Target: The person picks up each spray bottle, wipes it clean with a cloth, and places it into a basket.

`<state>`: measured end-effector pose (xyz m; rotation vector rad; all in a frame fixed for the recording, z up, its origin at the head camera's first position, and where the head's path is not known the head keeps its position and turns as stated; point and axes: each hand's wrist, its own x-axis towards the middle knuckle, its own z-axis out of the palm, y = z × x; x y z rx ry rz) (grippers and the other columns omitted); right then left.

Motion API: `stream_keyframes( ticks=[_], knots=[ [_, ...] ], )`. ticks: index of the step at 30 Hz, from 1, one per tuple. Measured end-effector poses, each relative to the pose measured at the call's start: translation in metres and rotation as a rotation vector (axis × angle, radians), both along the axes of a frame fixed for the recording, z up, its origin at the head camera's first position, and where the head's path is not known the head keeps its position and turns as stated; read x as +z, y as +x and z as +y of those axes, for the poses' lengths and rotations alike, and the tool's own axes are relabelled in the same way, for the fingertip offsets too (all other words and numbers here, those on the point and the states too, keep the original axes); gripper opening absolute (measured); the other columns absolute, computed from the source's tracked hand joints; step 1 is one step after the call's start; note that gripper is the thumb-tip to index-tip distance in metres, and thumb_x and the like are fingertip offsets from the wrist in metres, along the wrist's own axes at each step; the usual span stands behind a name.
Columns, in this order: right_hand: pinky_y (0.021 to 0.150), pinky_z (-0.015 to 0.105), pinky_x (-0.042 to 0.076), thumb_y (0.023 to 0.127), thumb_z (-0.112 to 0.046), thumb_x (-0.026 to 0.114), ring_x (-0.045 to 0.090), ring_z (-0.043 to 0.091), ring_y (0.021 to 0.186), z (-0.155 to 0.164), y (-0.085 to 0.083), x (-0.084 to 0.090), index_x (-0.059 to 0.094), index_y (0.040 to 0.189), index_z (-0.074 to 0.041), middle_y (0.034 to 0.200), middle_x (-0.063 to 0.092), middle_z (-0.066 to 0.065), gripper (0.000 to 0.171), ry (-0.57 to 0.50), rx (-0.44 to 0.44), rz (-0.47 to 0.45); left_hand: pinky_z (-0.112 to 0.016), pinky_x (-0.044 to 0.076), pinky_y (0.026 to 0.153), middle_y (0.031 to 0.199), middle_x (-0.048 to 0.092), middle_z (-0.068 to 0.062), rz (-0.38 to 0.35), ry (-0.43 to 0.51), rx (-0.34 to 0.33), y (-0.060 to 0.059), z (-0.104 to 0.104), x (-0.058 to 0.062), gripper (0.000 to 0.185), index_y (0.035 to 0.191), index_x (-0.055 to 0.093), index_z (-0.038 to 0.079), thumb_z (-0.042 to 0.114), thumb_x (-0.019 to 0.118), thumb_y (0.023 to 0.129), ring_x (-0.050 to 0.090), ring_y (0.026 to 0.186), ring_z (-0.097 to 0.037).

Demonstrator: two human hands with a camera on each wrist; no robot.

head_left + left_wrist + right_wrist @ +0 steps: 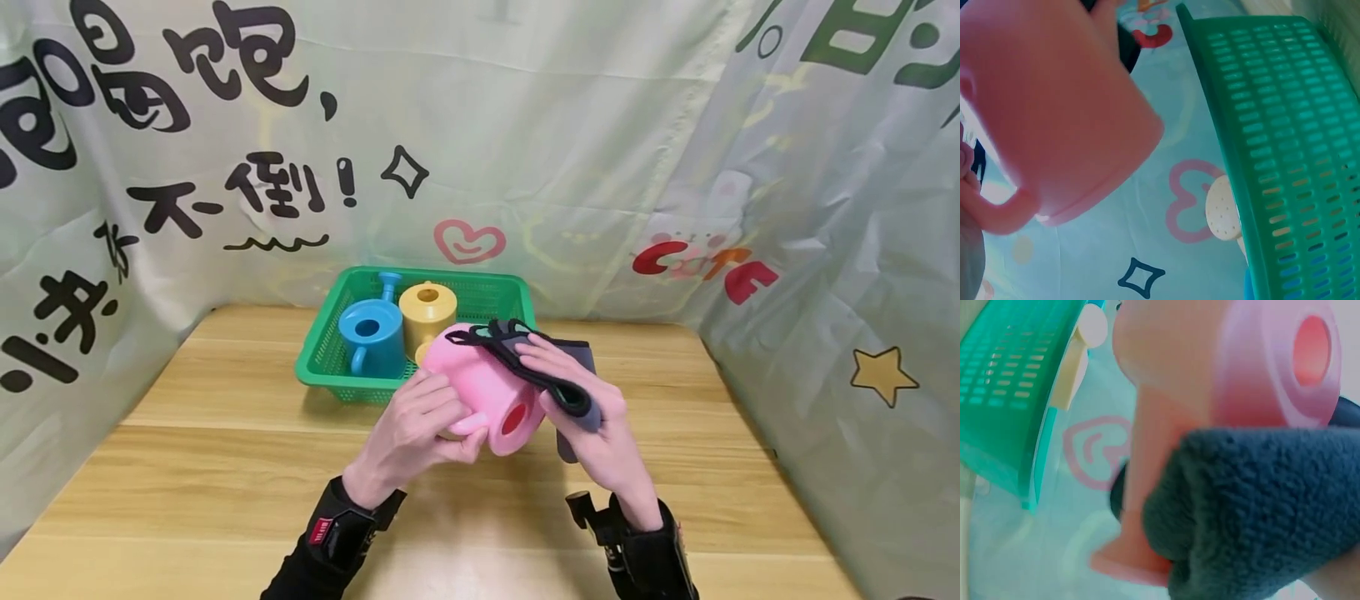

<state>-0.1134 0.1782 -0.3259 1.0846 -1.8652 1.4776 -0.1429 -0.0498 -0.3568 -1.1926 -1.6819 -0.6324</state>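
Note:
A pink watering can (pixel 472 375) is tipped on its side above the wooden table, its round red-looking opening turned toward me. My left hand (pixel 420 425) grips the can by its curved handle (pixel 1004 212). On the can's other side, my right hand (pixel 596 425) holds a folded dark grey cloth (pixel 1266 494) with black edging. In the right wrist view, the fuzzy cloth wraps against the can's spout (pixel 1154 469), hiding part of it. A loose flap of cloth lies over the top of the can in the head view.
Just beyond the hands stands a green perforated basket (pixel 311 367) on the table (pixel 225 492). Inside it are a blue watering can (pixel 382 342) and a yellow watering can (pixel 427 310). A printed fabric backdrop (pixel 585 183) encloses the table's back and sides.

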Motion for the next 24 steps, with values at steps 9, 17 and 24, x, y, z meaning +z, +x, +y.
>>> stream_keyframes(
  ticks=[9, 17, 24],
  knots=[
    [0.105, 0.032, 0.05, 0.1, -0.001, 0.054, 0.066, 0.027, 0.121, -0.008, 0.003, 0.007, 0.059, 0.126, 0.016, 0.125, 0.07, 0.018, 0.031, -0.63, -0.036, -0.002, -0.024, 0.037, 0.07, 0.062, 0.051, 0.003, -0.116, 0.175, 0.029, 0.0, 0.0, -0.003, 0.034, 0.071, 0.056, 0.012, 0.033, 0.056, 0.099, 0.048, 0.065, -0.012],
    [0.091, 0.036, 0.056, 0.097, -0.016, 0.064, 0.067, 0.028, 0.106, 0.003, 0.005, 0.017, 0.056, 0.128, 0.013, 0.125, 0.064, 0.02, 0.043, -1.13, -0.113, -0.055, -0.025, 0.036, 0.071, 0.063, 0.054, 0.0, -0.174, 0.298, 0.08, -0.001, -0.002, -0.003, 0.038, 0.07, 0.056, 0.009, 0.034, 0.058, 0.098, 0.05, 0.067, -0.014],
    [0.092, 0.039, 0.055, 0.1, -0.016, 0.061, 0.066, 0.03, 0.106, 0.012, 0.007, 0.022, 0.052, 0.133, 0.011, 0.123, 0.064, 0.022, 0.044, -1.217, -0.105, -0.082, -0.025, 0.033, 0.068, 0.06, 0.05, -0.001, -0.215, 0.447, 0.077, 0.0, -0.001, -0.001, 0.038, 0.068, 0.058, 0.007, 0.032, 0.06, 0.098, 0.047, 0.064, -0.014]
  ],
)
